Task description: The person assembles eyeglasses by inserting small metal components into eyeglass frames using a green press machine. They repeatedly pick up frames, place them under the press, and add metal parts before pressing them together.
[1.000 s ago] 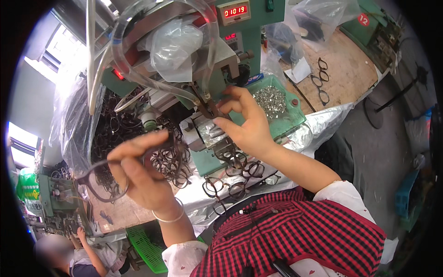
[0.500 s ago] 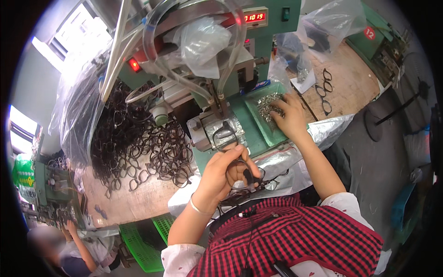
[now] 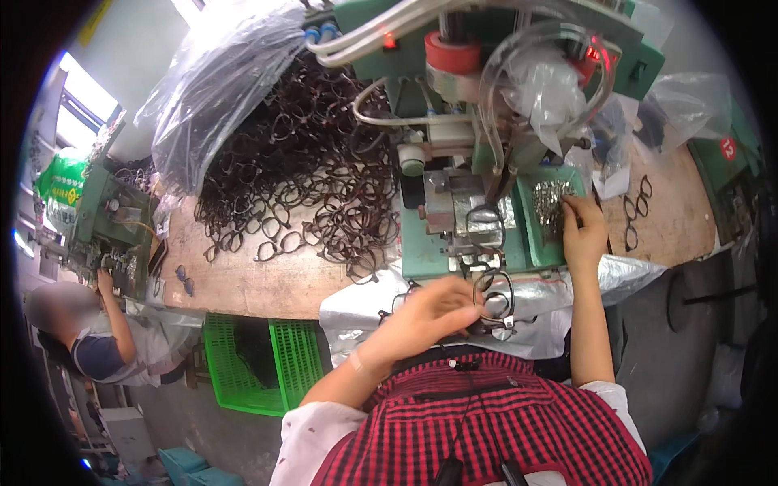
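Chief risk, by the look of things: a snag of the glasses frame [image 3: 511, 290] by the left hand [image 3: 442, 312] against the loose glasses [image 3: 383, 314] near it, with a bent arm or a drop off the near edge as the likely result, because of so little room between the machine [image 3: 413, 251] and the near end of the foil sheet [image 3: 543, 296]. Another danger: scratched rims from too careless a sweep across the metal clamp [image 3: 442, 194] on the far side. Farther right, a chance of lifting two metal bits [image 3: 549, 202] at once, or of spilling some over the wall of the green tray [image 3: 539, 254], given so small and so heaped a supply. As for the left hand: fingers partly curled and blurred, tips at or just beside the near rim of the frame; impossible to tell a grip from a mere touch. For the right hand [image 3: 585, 231]: fingers bent, half closed, tips at the right side of the heap; no telling whether pinching a bit. Far left, well apart from both, a big pile of frames [image 3: 279, 170].
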### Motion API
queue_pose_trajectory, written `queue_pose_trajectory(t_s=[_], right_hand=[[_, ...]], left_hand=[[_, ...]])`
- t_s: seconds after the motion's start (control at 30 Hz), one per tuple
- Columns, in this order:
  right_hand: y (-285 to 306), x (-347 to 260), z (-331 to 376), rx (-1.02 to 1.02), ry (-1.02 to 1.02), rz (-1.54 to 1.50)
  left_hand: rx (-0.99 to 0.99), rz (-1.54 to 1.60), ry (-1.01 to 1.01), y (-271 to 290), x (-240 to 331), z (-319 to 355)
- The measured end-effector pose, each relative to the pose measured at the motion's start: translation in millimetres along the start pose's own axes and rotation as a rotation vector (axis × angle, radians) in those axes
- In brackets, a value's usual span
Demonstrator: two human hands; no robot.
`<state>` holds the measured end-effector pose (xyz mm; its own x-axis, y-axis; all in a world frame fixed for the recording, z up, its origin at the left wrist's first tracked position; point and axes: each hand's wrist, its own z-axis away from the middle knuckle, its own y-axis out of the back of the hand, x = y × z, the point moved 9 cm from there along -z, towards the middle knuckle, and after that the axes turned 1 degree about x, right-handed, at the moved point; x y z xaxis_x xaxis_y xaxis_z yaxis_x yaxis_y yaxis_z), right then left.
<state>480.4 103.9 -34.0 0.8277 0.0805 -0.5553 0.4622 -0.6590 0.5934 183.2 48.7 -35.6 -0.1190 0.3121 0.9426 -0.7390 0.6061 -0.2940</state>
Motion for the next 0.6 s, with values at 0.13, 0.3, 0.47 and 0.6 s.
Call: queue_pose_trajectory(t_s=[0.13,0.3,0.47,0.6], right_hand=[[25.6,-4.9,16.2,0.018,-0.12,-0.1],[10.2,-35.6,-1.8,-0.017,-0.084,-0.218],[-19.9,-14.0,-0.5,-0.042,-0.195,-0.299],[22.0,-12.5,19.2,0.085,-0.053,-0.06]], left_hand=[[1.055,-1.054,-0.674,89.1,120.0,109.7],[1.206,-1.307,-0.784,109.0,168.0,137.2],[0.791,-1.61,-0.226,155.8,44.7,47.8],[0.911,-1.32,-0.222,201.1,9.0,52.3]])
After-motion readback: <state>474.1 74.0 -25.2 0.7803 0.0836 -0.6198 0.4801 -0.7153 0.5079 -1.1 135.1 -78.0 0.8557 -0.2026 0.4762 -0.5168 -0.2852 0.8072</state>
